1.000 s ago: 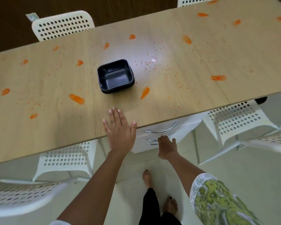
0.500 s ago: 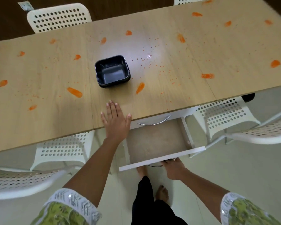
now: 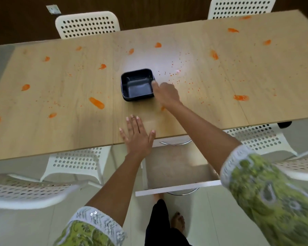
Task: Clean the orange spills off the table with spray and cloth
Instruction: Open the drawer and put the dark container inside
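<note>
The left hand (image 3: 138, 137) is laid flat, palm down, with fingers spread and the arm held straight forward. The right arm is stretched further out and across, its hand (image 3: 166, 94) curled, the thumb raised and the fingers tucked under; whether anything is gripped cannot be told.

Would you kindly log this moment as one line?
right hand at black dish rim | left hand flat on table | drawer open | orange spills uncleaned
</note>
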